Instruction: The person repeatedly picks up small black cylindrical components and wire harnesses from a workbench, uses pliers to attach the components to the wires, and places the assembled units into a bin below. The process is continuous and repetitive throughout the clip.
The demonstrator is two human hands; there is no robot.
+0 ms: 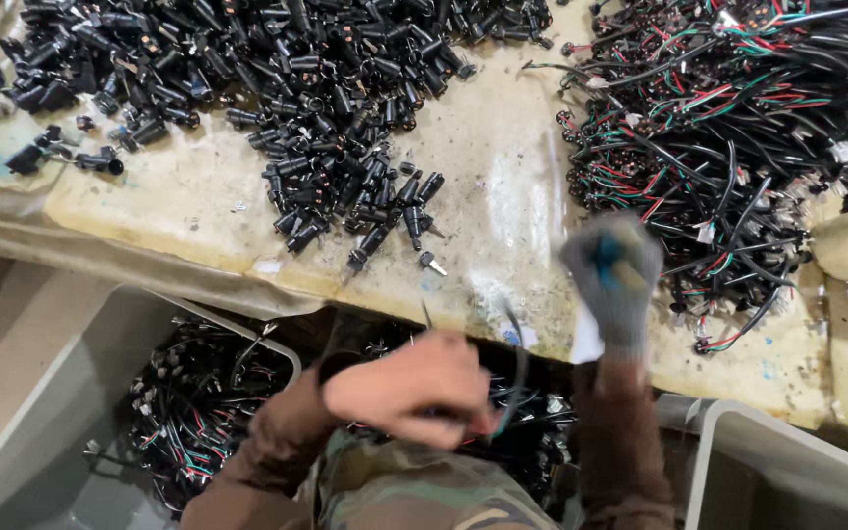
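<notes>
On the worn bench [503, 147], many black connectors [277, 79] and wire harnesses [738, 108] lie unassembled while the bare left hand [414, 388] pinches a black wire [517, 368] and the gloved right hand [612, 275] clenches a blue-handled tool [609, 257].

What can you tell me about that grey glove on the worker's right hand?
The grey glove is knitted fabric, worn on the right hand, which is raised as a closed fist over the table's front edge. It grips a blue-handled tool, mostly hidden. Motion blurs it. A brown sleeve meets its cuff.
</notes>
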